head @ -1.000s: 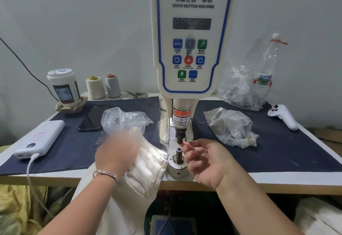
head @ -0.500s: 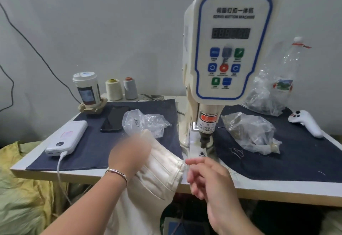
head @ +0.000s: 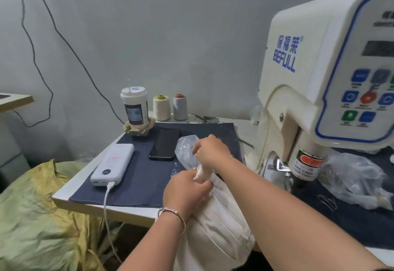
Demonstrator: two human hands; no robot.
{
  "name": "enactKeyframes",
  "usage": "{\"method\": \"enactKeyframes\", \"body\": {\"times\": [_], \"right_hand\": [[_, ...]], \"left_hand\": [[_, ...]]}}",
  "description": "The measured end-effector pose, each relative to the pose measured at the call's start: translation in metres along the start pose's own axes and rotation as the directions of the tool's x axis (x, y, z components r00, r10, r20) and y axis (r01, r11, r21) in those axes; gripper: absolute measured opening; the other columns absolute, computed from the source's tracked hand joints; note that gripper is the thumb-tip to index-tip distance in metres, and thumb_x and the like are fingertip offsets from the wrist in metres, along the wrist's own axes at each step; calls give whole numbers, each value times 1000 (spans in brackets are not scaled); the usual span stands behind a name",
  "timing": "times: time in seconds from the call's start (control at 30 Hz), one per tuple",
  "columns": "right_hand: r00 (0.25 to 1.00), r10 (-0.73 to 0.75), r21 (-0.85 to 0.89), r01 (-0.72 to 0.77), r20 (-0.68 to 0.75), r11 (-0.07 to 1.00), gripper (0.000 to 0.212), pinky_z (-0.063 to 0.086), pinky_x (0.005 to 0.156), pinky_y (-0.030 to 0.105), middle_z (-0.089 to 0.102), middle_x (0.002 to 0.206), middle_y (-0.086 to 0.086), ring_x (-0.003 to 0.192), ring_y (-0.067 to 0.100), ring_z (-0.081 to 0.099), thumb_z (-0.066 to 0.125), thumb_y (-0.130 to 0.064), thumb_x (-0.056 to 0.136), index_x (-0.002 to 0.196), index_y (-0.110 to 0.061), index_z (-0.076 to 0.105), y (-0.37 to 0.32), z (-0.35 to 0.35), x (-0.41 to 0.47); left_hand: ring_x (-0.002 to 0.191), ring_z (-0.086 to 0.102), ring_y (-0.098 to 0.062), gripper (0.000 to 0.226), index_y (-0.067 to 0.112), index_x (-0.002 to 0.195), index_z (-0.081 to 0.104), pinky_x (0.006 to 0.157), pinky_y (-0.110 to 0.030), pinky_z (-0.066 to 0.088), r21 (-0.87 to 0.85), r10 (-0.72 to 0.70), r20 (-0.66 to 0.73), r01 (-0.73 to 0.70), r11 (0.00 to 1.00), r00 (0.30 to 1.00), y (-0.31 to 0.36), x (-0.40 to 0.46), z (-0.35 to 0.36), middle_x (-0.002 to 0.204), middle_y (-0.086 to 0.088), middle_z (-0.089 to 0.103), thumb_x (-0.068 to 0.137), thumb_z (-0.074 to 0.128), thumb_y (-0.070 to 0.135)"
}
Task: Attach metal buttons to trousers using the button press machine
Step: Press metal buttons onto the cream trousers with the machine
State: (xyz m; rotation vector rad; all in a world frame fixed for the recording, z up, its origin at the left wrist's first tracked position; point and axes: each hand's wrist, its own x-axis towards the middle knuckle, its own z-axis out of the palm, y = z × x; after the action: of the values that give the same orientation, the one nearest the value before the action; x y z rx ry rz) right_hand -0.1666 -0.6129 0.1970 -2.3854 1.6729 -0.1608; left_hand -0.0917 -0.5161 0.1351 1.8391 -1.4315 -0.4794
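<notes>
The step looks like fetching a button: the right hand (head: pixel 210 150) reaches, fingers curled, into the clear bag (head: pixel 185 153) mid-table while the left hand (head: pixel 187 191) grips the cream trousers (head: pixel 217 223) at the front edge, next carrying a piece to the press machine (head: pixel 315 104)

The mat (head: pixel 136 187) lies bare between the power bank (head: pixel 113 165) and the trousers (head: pixel 215 217), and behind the phone (head: pixel 164 144) up to the spools (head: pixel 162 107). The cup (head: pixel 134 108) blocks the back left corner. The machine (head: pixel 319 91) walls off the right side; under its head, a plastic bag (head: pixel 354 183) crowds what looks like a narrow gap. A second bag (head: pixel 185 151) sits just right of the phone.
</notes>
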Motion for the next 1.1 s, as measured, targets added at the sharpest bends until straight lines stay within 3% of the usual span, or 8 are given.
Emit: {"method": "enactKeyframes", "body": {"times": [0.17,0.4,0.5,0.6,0.8,0.9,1.0,1.1], "right_hand": [[1000,18,-100,-17,7,995,35,44,98,39,44,132,7,119,29,48,46,-23,97,128,-25,60,-2,11,28],[997,75,-171,-75,-7,982,36,42,91,35,42,130,7,120,26,45,55,-22,92,127,-17,59,-3,21,45],[997,76,-150,-71,25,986,39,46,94,40,44,127,6,118,27,47,65,-26,85,123,-21,63,-6,20,44],[995,75,-135,-66,63,989,45,45,91,34,46,129,5,117,27,50,70,-21,79,124,-24,62,-9,15,41],[996,70,-67,-66,50,996,41,48,96,39,46,129,5,117,27,52,65,-12,81,122,-19,63,-12,7,32],[997,59,74,-55,-55,996,26,53,88,38,58,120,5,107,27,59,57,-8,86,106,-17,70,-7,2,24],[1000,10,87,-11,20,996,12,58,79,36,69,93,0,93,23,66,69,-10,77,81,-20,74,-2,-3,13],[996,-28,29,26,84,999,13,55,83,37,62,92,-4,106,17,52,77,-17,73,69,-28,71,0,-7,6]], "left_hand": [[57,53,-12,29,20,56,46,47,-27,27,80,1,-4,-1,997,1000,1,0,3,55,3,54,64,47,48],[69,58,-20,29,14,68,52,50,-29,33,138,15,-29,-11,990,999,-1,-2,5,66,-1,60,72,51,43],[67,54,-21,31,14,65,45,49,-29,30,146,14,-31,-10,989,999,1,-4,5,63,-1,54,68,46,45],[64,52,-20,30,15,63,43,48,-27,28,137,19,-29,-15,990,999,3,-5,5,61,0,53,68,45,44],[58,45,-16,32,15,62,40,47,-28,26,155,27,-63,-17,988,998,3,-5,5,59,-1,50,77,55,38],[61,48,-20,32,13,63,41,47,-30,27,153,29,-68,-18,988,997,4,-6,5,60,-2,51,78,55,38],[58,48,-17,32,16,60,42,47,-28,27,137,28,-49,-22,990,998,5,-7,4,58,0,51,76,55,40],[55,45,-13,31,18,58,41,47,-28,25,136,33,-30,-29,990,999,6,-7,4,58,1,50,72,50,44]]}}
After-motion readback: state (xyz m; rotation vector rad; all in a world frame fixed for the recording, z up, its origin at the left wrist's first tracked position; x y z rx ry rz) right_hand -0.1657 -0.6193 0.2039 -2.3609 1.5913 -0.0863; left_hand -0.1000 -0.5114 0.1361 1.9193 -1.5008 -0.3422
